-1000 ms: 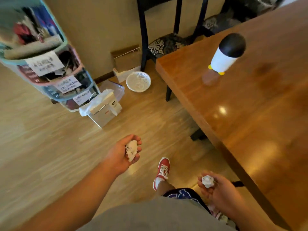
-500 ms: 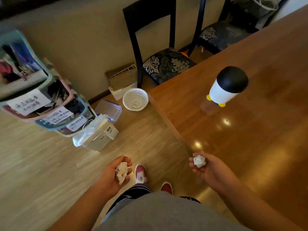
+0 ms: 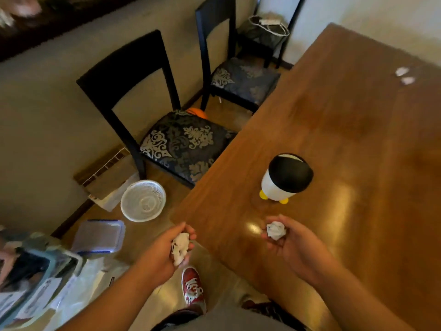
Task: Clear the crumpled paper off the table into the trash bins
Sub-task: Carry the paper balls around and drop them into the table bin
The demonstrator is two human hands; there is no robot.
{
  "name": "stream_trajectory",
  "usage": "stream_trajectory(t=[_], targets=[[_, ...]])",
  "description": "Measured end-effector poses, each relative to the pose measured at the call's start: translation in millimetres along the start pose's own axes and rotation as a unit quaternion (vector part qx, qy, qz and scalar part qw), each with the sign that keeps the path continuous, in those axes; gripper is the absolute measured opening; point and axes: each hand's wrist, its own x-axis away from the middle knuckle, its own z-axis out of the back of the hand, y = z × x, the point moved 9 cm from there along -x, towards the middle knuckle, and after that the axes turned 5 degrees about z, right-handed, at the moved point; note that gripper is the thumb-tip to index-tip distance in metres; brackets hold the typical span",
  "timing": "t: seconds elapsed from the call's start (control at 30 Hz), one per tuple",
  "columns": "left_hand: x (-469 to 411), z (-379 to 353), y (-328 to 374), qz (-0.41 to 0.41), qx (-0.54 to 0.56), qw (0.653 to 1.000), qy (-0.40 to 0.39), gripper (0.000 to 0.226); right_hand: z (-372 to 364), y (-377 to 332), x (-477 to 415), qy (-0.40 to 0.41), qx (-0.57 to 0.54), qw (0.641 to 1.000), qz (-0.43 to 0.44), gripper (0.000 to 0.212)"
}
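Observation:
My left hand [image 3: 164, 254] is closed around a white crumpled paper ball [image 3: 180, 247], held over the floor just left of the table's near corner. My right hand [image 3: 293, 244] cups a second, smaller paper ball [image 3: 276, 230] over the wooden table [image 3: 358, 139]. A small penguin-shaped bin [image 3: 285, 179], white with a black top and yellow feet, stands on the table just beyond my right hand. Two more white paper scraps [image 3: 404, 75] lie at the table's far right. A white mesh basket [image 3: 143, 200] sits on the floor left of the table.
Two black chairs with patterned seats, the nearer chair [image 3: 183, 144] and the farther chair [image 3: 243, 78], stand along the table's left side. On the floor lie a clear lidded box [image 3: 99, 236], a flat carton by the wall and stacked storage bins at lower left. My red shoe [image 3: 193, 289] is below.
The view has swung right and up toward the table. Both hands, still gripping their paper balls, have moved closer to the table, and the right one now hovers over its top near the penguin bin.

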Motion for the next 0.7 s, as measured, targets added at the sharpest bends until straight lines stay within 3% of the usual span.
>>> stream_trajectory(t=[0.2,0.5,0.6,0.7], targets=[[-51,-87,58,0.017,-0.073,0.995,-0.062,0.021,37,-103,-8,0.064,-0.063,0.988,0.129,0.039],[-95,-157,87,0.029,-0.029,0.997,-0.063,0.021,67,-259,-47,0.14,0.0,0.948,0.288,0.034],[-106,-160,88,0.028,-0.021,0.998,-0.051,0.02,65,-289,-54,0.161,0.073,0.915,0.362,0.035],[-115,-162,88,0.031,-0.002,0.999,-0.041,0.02,48,-269,-67,0.154,0.26,0.867,0.397,0.032]])
